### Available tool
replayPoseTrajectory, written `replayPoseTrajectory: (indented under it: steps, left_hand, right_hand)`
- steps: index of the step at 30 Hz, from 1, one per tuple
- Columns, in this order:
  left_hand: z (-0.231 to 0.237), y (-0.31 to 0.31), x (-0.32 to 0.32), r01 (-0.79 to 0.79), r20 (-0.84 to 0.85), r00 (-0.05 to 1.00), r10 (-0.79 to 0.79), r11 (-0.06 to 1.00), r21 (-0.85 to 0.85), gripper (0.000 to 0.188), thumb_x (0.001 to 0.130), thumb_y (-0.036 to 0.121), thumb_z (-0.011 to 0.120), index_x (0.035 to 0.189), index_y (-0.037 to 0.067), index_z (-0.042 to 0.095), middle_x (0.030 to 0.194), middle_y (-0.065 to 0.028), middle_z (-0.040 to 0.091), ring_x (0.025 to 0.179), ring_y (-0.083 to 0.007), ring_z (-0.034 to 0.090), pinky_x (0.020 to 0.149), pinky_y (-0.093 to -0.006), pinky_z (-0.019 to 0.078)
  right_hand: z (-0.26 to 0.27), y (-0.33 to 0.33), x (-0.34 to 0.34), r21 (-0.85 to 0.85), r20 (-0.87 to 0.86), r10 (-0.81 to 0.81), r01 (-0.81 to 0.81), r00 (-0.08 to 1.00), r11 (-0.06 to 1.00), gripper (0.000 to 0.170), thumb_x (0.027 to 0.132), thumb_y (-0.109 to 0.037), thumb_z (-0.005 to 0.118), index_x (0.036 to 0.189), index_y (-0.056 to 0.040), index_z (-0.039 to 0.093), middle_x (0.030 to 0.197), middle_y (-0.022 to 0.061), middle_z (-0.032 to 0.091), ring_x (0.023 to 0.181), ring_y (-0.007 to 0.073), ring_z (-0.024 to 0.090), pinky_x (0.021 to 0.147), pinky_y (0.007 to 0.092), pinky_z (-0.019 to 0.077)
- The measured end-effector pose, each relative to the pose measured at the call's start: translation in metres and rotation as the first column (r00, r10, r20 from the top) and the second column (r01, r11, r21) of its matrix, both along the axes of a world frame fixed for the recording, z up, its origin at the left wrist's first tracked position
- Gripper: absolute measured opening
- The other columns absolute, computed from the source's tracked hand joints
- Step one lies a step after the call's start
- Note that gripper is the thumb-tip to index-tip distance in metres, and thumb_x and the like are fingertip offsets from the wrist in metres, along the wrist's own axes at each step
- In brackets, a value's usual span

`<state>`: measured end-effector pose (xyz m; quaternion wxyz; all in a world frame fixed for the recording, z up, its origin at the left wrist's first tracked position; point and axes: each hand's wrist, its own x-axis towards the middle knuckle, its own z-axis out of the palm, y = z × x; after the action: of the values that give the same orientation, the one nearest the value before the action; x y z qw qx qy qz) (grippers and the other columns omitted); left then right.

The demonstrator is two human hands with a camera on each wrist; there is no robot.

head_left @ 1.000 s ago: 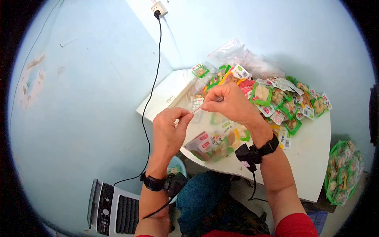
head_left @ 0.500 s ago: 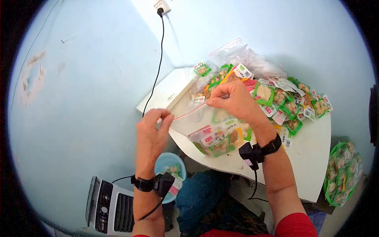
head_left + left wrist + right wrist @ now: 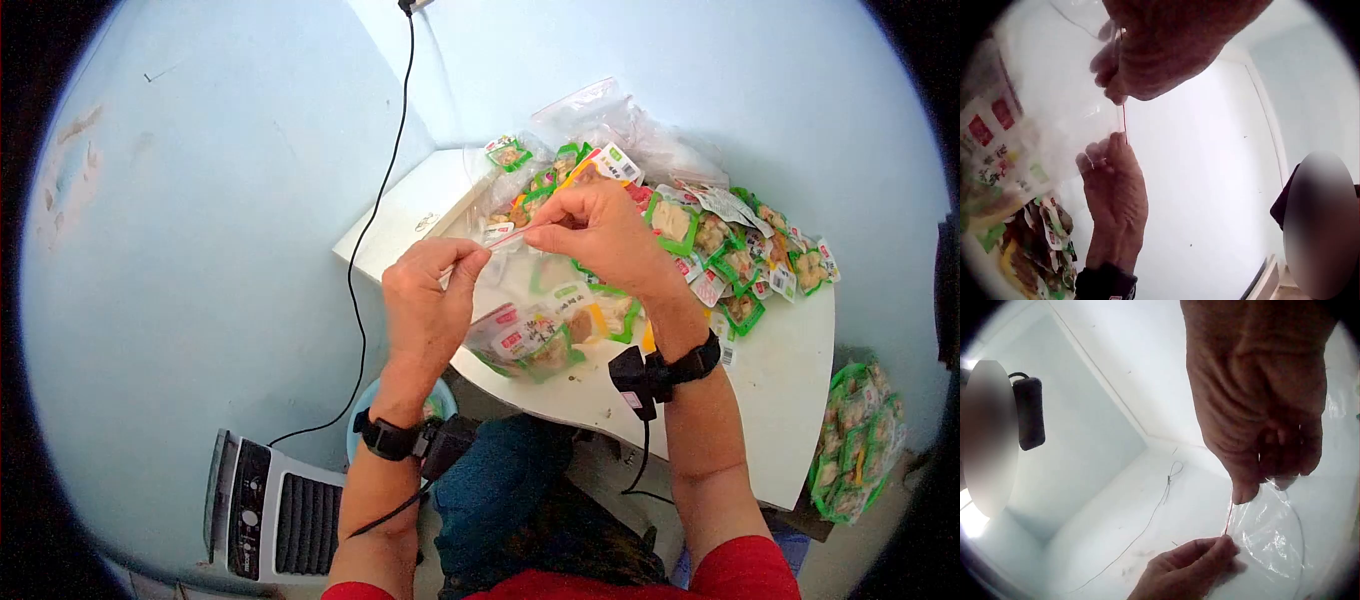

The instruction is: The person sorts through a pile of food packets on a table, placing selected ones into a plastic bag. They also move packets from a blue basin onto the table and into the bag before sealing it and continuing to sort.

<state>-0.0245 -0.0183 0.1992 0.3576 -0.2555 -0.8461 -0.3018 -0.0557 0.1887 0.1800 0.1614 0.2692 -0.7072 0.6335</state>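
A clear zip bag (image 3: 510, 270) with a red strip along its top hangs between both hands, several printed food packets (image 3: 535, 340) low inside it. My left hand (image 3: 432, 300) pinches the red strip at one end between thumb and fingers. Close beside it, my right hand (image 3: 610, 240) pinches the same strip further along. In the right wrist view a short stretch of the red strip (image 3: 1229, 519) shows between the two hands. The left wrist view also catches the packets (image 3: 997, 137) through the clear plastic.
A heap of food packets (image 3: 720, 240) covers the back right of the white table (image 3: 770, 400). Clear bags (image 3: 640, 140) lie behind it, a white box (image 3: 420, 210) at left. A blue basin (image 3: 364, 420), an air cooler (image 3: 275, 515) and a filled green basket (image 3: 855, 445) stand lower down.
Half a second ago my left hand moved left along the strip, away from the right hand; now it is back close to it. My right hand keeps its pinch throughout.
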Motion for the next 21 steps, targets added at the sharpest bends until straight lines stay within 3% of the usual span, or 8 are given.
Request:
replayPoseTrajectory:
  steps: [6, 9, 12, 15, 16, 19, 20, 21]
  left_hand:
    - [0.006, -0.002, 0.004, -0.051, -0.076, 0.996, 0.045, 0.996, -0.07, 0.009, 0.082, 0.007, 0.07, 0.085, -0.001, 0.07, 0.079, -0.0112, 0.069, 0.072, -0.0188, 0.065, 0.069, -0.0299, 0.0506]
    - [0.003, -0.007, 0.008, -0.048, -0.055, 0.998, 0.043, 0.995, -0.088, 0.008, 0.082, 0.006, 0.07, 0.085, -0.002, 0.069, 0.078, -0.0118, 0.069, 0.071, -0.0197, 0.065, 0.068, -0.0302, 0.0506]
    - [-0.001, -0.013, 0.007, -0.033, -0.011, 0.999, 0.033, 0.998, -0.059, 0.009, 0.083, 0.007, 0.069, 0.086, -0.001, 0.069, 0.077, -0.0118, 0.068, 0.071, -0.0202, 0.065, 0.068, -0.0302, 0.0504]
    - [-0.003, -0.013, 0.008, -0.012, 0.027, 1.0, 0.013, 1.0, -0.027, 0.01, 0.083, 0.009, 0.069, 0.086, -0.001, 0.069, 0.076, -0.0117, 0.068, 0.069, -0.0195, 0.065, 0.066, -0.03, 0.0503]
    - [-0.004, -0.014, 0.006, 0.005, 0.017, 1.0, -0.004, 0.999, -0.036, 0.011, 0.084, 0.009, 0.069, 0.086, -0.001, 0.069, 0.075, -0.0117, 0.068, 0.067, -0.0189, 0.064, 0.064, -0.0296, 0.0502]
    - [-0.005, -0.019, -0.002, 0.028, 0.07, 0.997, -0.026, 0.999, -0.035, 0.013, 0.085, 0.011, 0.069, 0.085, -0.003, 0.068, 0.069, -0.01, 0.066, 0.061, -0.0154, 0.061, 0.059, -0.0281, 0.0495]
    - [-0.005, -0.021, -0.006, 0.031, 0.104, 0.994, -0.028, 0.999, -0.03, 0.014, 0.085, 0.011, 0.068, 0.085, -0.003, 0.068, 0.067, -0.0092, 0.065, 0.058, -0.014, 0.06, 0.057, -0.0276, 0.0491]
    - [-0.006, -0.023, -0.011, 0.041, 0.138, 0.99, -0.038, 0.999, -0.017, 0.015, 0.086, 0.011, 0.068, 0.085, -0.003, 0.068, 0.065, -0.0076, 0.064, 0.057, -0.0124, 0.059, 0.056, -0.0269, 0.0484]
  right_hand:
    - [-0.005, -0.01, -0.003, -0.12, -0.003, -0.039, 0.038, 0.999, 0.992, 0.018, 0.082, -0.015, 0.074, 0.086, 0.0019, 0.072, 0.069, 0.0013, 0.065, 0.063, 0.0049, 0.055, 0.058, 0.0229, 0.0443]
    - [-0.017, -0.012, -0.015, -0.158, 0.07, 0.114, -0.102, 0.991, 0.982, 0.027, 0.08, -0.017, 0.077, 0.098, 0.002, 0.07, 0.083, 0.0045, 0.069, 0.073, 0.0072, 0.059, 0.066, 0.0249, 0.0482]
    - [-0.028, -0.009, -0.02, -0.019, 0.078, 0.285, -0.284, 0.955, 0.959, 0.045, 0.075, -0.021, 0.081, 0.112, 0.0015, 0.066, 0.101, 0.008, 0.069, 0.087, 0.0123, 0.063, 0.077, 0.0286, 0.0512]
    - [-0.04, -0.009, -0.026, 0.27, 0.119, 0.374, -0.392, 0.92, 0.879, 0.06, 0.07, -0.024, 0.084, 0.12, 0.0011, 0.062, 0.113, 0.009, 0.067, 0.097, 0.0165, 0.063, 0.085, 0.0316, 0.0513]
    - [-0.046, -0.014, -0.029, 0.339, 0.08, 0.384, -0.388, 0.92, 0.857, 0.057, 0.07, -0.024, 0.082, 0.119, -0.001, 0.064, 0.107, 0.0081, 0.069, 0.089, 0.0175, 0.065, 0.081, 0.0317, 0.0528]
    - [-0.054, -0.017, -0.031, 0.443, 0.344, 0.421, -0.54, 0.839, 0.715, 0.051, 0.071, -0.023, 0.08, 0.117, -0.0036, 0.067, 0.099, 0.0076, 0.071, 0.082, 0.0176, 0.065, 0.078, 0.0328, 0.0535]
    - [-0.055, -0.017, -0.03, 0.438, 0.417, 0.386, -0.554, 0.823, 0.708, 0.046, 0.069, -0.025, 0.083, 0.109, -0.0058, 0.071, 0.111, 0.0103, 0.069, 0.1, 0.0189, 0.062, 0.091, 0.0326, 0.046]
    - [-0.056, -0.017, -0.032, 0.445, 0.412, 0.399, -0.563, 0.819, 0.696, 0.046, 0.069, -0.025, 0.082, 0.109, -0.0058, 0.071, 0.108, 0.0095, 0.07, 0.098, 0.0181, 0.062, 0.09, 0.0317, 0.0462]
